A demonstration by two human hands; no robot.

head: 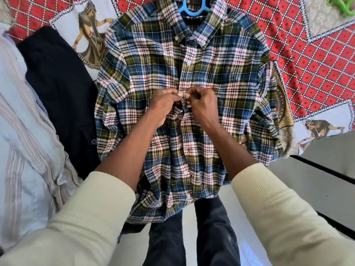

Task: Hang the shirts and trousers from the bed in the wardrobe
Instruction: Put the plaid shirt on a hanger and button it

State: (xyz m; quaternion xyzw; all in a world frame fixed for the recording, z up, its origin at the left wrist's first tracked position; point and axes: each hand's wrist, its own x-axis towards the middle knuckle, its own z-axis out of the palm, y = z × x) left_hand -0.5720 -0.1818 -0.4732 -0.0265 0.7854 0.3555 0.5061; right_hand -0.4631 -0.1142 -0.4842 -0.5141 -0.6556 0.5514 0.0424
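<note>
A plaid shirt [226, 77] in blue, green, white and red lies flat on the bed, front up, its hem hanging over the bed's edge. A blue hanger [189, 9] sits inside its collar. My left hand [163, 106] and my right hand [201, 106] meet at the shirt's middle, each pinching one side of the button placket at a button. Buttons above them are fastened. A dark garment [57, 89] lies to the left of the plaid shirt. Further left lies a light blue striped shirt [23, 135].
The bed has a red patterned bedspread [317, 60] with printed figures. A green hanger [342, 4] lies at the top right corner. My dark trousers [211, 233] and a pale floor show below. A grey surface with black lines [317, 179] is at the right.
</note>
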